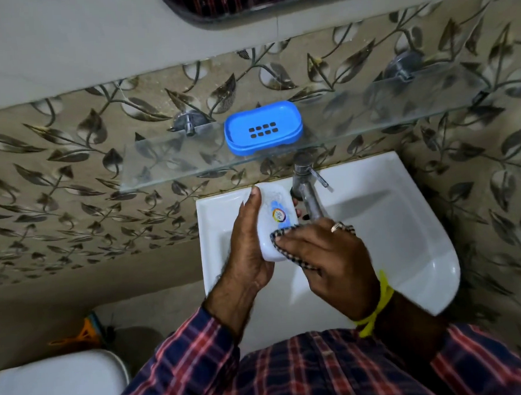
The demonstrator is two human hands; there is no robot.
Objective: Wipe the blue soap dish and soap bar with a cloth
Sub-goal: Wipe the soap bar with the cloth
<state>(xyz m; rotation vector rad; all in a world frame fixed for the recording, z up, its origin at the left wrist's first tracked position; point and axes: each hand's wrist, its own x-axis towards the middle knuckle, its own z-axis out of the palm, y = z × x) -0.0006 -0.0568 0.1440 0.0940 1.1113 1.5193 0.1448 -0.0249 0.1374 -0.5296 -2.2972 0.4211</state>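
Right, over the white basin (409, 249) the left hand (250, 246) grips the wrapped soap bar (274, 224), thumb along its left edge and fingertips curled round the far side by the tap (309, 194). Meanwhile the right hand (327, 260) pinches a checked cloth (287, 250) against the bar's lower corner. Up on the glass shelf (166, 166) sits the blue soap dish (263, 128), empty.

Dim, soft-focus, edges warped.
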